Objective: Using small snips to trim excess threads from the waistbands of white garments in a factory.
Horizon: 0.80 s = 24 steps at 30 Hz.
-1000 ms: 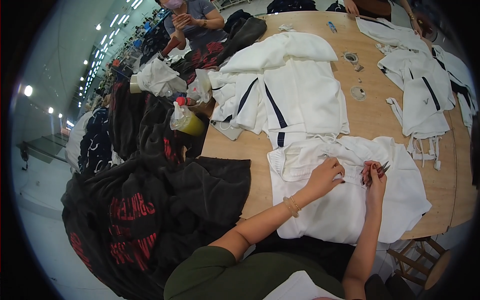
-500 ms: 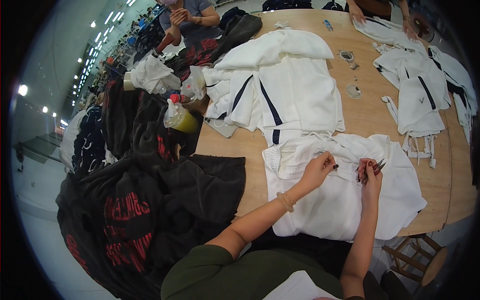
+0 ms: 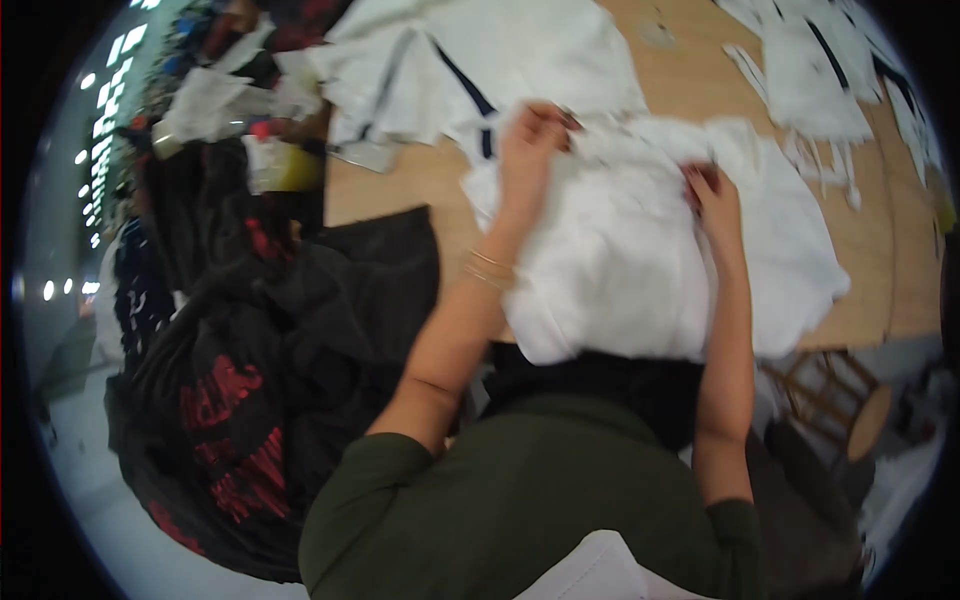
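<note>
A white garment (image 3: 610, 260) with a gathered waistband lies on the table in front of me, its near edge at my lap. My left hand (image 3: 535, 140), bracelets on its wrist, is closed at the garment's far left corner, fingertips on the cloth. My right hand (image 3: 712, 195) is curled on the right part of the waistband. Small snips showed in it in the earlier frame; now motion blur leaves only a faint tip above the fingers. Beyond my left hand spreads a stack of white garments (image 3: 540, 60) with dark stripes.
Dark garments with red print (image 3: 300, 400) heap up on my left. A cup of yellow drink (image 3: 290, 167) and a phone (image 3: 365, 155) sit at the table's left edge. More white pieces (image 3: 815, 90) lie far right. A wooden stool (image 3: 865, 420) stands below right.
My view has tilted down, so the table sits higher and the people across it are out of sight. My hands have spread apart, the left reaching to the garment's far left corner.
</note>
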{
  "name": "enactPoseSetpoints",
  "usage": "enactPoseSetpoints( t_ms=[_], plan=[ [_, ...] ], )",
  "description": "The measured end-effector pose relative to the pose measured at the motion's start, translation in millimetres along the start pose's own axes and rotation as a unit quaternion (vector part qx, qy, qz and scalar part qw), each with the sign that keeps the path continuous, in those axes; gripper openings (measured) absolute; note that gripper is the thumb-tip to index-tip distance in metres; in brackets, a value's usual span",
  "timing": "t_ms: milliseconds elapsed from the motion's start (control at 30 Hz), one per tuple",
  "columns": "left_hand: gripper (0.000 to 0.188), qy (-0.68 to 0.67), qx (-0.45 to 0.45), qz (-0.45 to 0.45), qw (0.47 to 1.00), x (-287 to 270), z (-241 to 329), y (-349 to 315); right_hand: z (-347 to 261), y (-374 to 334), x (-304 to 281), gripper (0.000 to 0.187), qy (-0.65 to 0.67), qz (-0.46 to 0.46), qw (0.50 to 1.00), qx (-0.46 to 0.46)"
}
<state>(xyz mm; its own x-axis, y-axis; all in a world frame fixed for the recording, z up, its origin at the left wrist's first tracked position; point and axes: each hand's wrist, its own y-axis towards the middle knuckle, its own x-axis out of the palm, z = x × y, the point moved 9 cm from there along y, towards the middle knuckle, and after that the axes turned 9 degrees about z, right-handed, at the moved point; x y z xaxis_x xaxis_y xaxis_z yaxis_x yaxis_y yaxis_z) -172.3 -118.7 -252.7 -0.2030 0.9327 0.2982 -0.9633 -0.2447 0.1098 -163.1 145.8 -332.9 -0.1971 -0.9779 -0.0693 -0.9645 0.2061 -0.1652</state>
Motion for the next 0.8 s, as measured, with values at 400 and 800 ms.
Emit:
enactPoseSetpoints(
  t_ms=[400,800],
  plan=[
    [0.019,0.383,0.119,-0.245,0.883,71.4,-50.4,-69.1,-37.3,-19.1,-15.1,0.030,-0.129,0.085,0.979,-0.134],
    [0.006,0.375,0.046,-0.190,0.906,49.8,-60.9,-57.2,-53.9,-67.1,-6.8,0.018,-0.292,0.013,0.945,-0.143]
  ],
)
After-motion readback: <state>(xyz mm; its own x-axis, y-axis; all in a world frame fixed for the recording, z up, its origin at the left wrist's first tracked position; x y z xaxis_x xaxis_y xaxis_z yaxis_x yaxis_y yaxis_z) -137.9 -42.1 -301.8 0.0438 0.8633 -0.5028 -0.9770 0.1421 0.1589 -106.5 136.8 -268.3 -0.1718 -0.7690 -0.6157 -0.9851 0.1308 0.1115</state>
